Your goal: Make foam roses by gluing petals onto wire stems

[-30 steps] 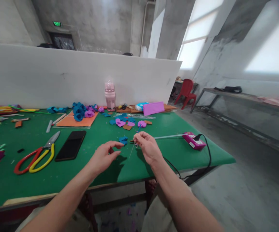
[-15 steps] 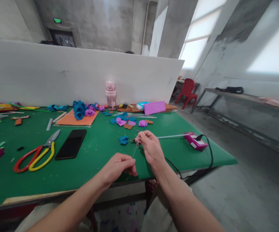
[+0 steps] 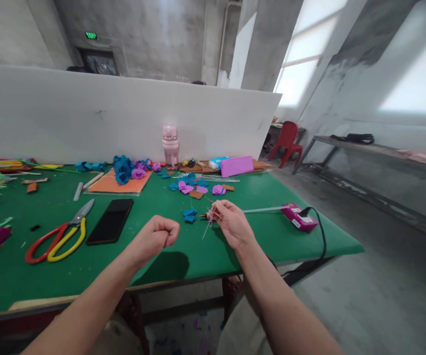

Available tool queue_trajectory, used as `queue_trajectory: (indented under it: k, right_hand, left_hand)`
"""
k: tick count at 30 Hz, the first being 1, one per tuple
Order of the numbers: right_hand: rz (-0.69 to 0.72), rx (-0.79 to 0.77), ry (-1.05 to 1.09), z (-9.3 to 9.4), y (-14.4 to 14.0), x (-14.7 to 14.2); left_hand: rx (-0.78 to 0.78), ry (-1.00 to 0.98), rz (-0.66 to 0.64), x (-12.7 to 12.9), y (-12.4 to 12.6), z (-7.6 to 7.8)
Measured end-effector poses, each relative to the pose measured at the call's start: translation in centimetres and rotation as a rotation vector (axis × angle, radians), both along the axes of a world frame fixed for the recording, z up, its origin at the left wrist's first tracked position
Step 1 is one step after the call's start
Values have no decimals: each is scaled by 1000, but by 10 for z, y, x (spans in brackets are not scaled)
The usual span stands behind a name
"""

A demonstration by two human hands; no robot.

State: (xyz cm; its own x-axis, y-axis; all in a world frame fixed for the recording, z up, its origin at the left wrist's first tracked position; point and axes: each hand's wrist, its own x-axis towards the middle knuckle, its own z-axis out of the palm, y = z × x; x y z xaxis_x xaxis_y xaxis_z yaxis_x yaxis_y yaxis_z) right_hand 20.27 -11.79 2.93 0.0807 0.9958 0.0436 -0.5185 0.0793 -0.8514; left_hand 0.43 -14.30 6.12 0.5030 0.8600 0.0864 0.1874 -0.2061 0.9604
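The left hand [image 3: 156, 237] hangs above the green table [image 3: 153, 207] with its fingers curled into a loose fist, knuckles toward the camera; whether anything lies inside the fist cannot be told. The forearm runs back to the lower left across the near table edge. The right hand [image 3: 231, 223] is raised a little further out, fingers pinched together on a thin wire [image 3: 207, 228] that slants down to the left from the fingertips toward the cloth. Just beyond the wire lie small blue cut pieces [image 3: 189, 215], and further back a scatter of blue and purple petals [image 3: 194, 186]. To the left of the fist there is open green cloth up to a black phone [image 3: 110, 221] and red-and-yellow scissors [image 3: 55, 237]. To the right, a pink glue gun [image 3: 296, 216] sits near the table's right edge, its black cord dropping over the front edge. A white partition [image 3: 87, 118] closes the far side.
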Motion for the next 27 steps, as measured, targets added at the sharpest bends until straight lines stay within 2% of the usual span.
queue_trajectory:
  k: [4,6,10,13,16,23,27]
  right_hand:
    - [57,-7,-33,2,-6,-8]
    - [87,3,-54,2,-9,-13]
    - [114,26,-155,-1,-14,-22]
    - [119,25,-239,-3,-17,-29]
    - [147,-15,-233,-6,-17,-35]
    - [228,-72,-216,-14,-14,-37]
    - [142,-66,-314,-17,-12,-32]
  left_hand:
    - [-100,13,32,-4,1,8]
    - [-167,3,88,-1,0,9]
    - [-176,62,232,8,4,-1]
    - [-260,71,190,14,7,-13]
    - [-383,-21,161,19,8,-21]
    - [-507,-134,183,28,7,-26]
    - [-519,-182,209,27,8,-26]
